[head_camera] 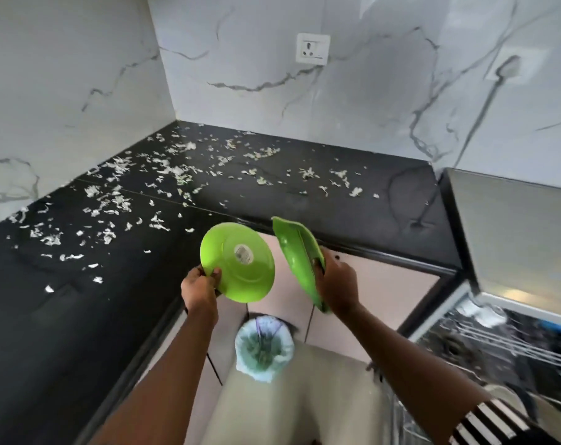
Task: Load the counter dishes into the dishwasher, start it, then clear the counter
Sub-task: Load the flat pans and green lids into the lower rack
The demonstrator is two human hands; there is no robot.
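Observation:
My left hand [199, 285] grips the lower left rim of a round green plate [240, 266], tilted so its underside with a white sticker faces me. My right hand [336, 285] holds a second green plate [297, 261] nearly edge-on. Both plates hang in the air above a lined waste bin [264, 351] on the floor. The black counter [385, 200] wraps the corner and is strewn with several pale food scraps [118, 200]. The open dishwasher [510, 345] shows at the lower right, its wire rack blurred.
A marble-look wall with a white socket [313, 48] stands behind the counter. Pink cabinet doors [378, 284] sit under the counter. A steel appliance top [517, 229] lies at the right. Pale dishes [510, 399] rest in the lower rack by my striped sleeve.

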